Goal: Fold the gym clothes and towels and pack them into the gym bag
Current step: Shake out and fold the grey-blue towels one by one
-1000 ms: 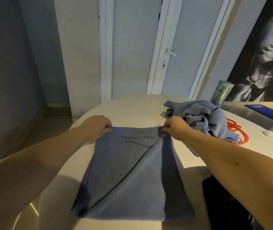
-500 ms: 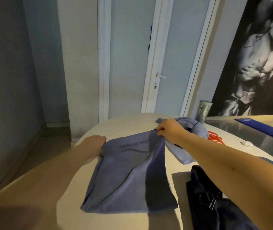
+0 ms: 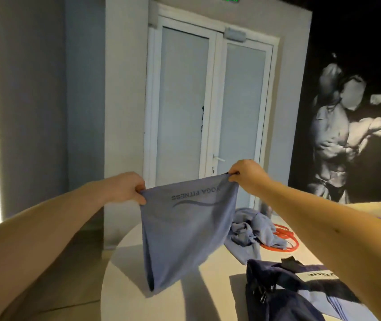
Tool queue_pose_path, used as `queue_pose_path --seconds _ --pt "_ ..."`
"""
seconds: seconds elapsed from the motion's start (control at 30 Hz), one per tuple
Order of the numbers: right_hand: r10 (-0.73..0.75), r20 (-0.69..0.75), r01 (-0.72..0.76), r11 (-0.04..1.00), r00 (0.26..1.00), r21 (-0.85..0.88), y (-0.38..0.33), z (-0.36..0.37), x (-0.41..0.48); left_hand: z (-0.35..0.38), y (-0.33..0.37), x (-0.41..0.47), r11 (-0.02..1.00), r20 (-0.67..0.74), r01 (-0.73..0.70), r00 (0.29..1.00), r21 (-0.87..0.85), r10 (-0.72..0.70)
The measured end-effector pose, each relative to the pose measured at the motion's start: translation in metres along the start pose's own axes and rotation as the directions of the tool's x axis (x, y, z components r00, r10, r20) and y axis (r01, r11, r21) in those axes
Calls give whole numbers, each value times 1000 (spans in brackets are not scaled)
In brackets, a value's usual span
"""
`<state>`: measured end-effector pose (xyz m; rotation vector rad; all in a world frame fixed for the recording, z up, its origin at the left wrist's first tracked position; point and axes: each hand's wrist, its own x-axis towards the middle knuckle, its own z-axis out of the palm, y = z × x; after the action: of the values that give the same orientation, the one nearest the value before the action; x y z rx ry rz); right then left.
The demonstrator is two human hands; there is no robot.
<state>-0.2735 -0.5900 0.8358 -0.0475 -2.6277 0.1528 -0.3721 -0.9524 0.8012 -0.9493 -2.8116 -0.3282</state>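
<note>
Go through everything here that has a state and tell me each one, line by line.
towel: held up by its top corners, hanging above the table
left hand: pinches one top corner
right hand: pinches the other
second cloth: crumpled, unfolded
orange cord: in loose loops
gym bag: on the table; open or closed, cannot tell
double door: shut

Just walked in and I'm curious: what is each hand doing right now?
Left hand: closed, pinching one top corner of the blue towel.
Right hand: closed, pinching the towel's other top corner.
</note>
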Motion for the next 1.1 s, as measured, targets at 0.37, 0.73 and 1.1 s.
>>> queue_pose_path --seconds 0.37,0.73,1.1 --pt "34 -115 -29 998 993 48 4 -70 -39 -88 43 -43 937 -128 -50 992 -346 6" --pt "43 -94 -29 989 995 144 1 -75 -48 -92 60 -64 959 114 52 993 -278 -20" --pt "89 -67 -78 984 994 159 13 -68 -42 -71 55 -61 858 -1 5 1000 -513 -7"
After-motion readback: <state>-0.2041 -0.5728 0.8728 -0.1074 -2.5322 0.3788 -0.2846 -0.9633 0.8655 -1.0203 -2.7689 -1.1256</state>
